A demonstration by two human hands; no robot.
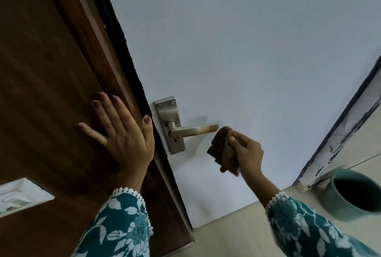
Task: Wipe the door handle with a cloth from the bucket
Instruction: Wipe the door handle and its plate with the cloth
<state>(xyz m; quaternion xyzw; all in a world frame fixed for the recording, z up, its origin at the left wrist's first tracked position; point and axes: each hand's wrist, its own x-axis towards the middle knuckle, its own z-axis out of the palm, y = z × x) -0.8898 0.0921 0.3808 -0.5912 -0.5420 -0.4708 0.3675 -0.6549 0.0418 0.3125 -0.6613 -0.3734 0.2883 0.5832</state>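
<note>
A metal lever door handle (193,130) on a steel backplate (168,112) is fixed to the pale grey-white door (237,50). My right hand (247,151) grips a bunched brown cloth (223,149), held just right of and slightly below the handle's tip, very close to it. My left hand (121,131) lies flat with fingers spread on the dark wooden frame (51,71), thumb at the door's edge. A teal bucket (354,193) stands on the floor at the lower right; its inside is dark.
A white switch plate (20,197) sits on the wooden surface at the lower left. Beige tiled floor (226,234) runs below the door. A worn white frame strip (340,133) slants along the right.
</note>
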